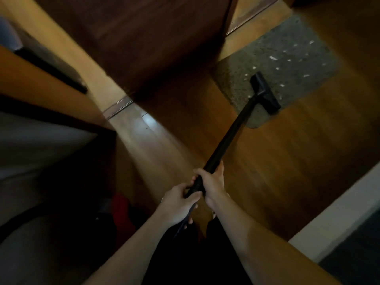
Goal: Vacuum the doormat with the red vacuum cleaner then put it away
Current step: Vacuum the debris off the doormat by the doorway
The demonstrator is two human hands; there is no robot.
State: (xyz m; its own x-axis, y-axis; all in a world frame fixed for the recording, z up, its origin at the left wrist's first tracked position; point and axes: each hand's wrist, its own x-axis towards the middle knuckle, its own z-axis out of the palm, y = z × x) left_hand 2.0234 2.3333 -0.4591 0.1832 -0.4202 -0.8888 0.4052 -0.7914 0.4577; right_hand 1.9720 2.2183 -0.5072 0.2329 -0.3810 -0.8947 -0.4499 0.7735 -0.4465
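A grey-brown doormat [273, 58] lies on the wooden floor at the upper right, dotted with white scraps. The black vacuum nozzle [265, 92] rests on the mat's near edge. Its black wand [228, 138] slants down to my hands. My right hand [211, 183] grips the wand higher up, and my left hand [178, 204] grips it just below, where the ribbed hose begins. The red vacuum body [121, 210] shows dimly in shadow at the lower left, beside my legs.
A dark wooden door [144, 42] stands open just left of the mat. Pale wood panels and a dark ledge [53, 73] fill the left side. A white baseboard [337, 214] runs along the lower right. Bare wooden floor [287, 161] lies between me and the mat.
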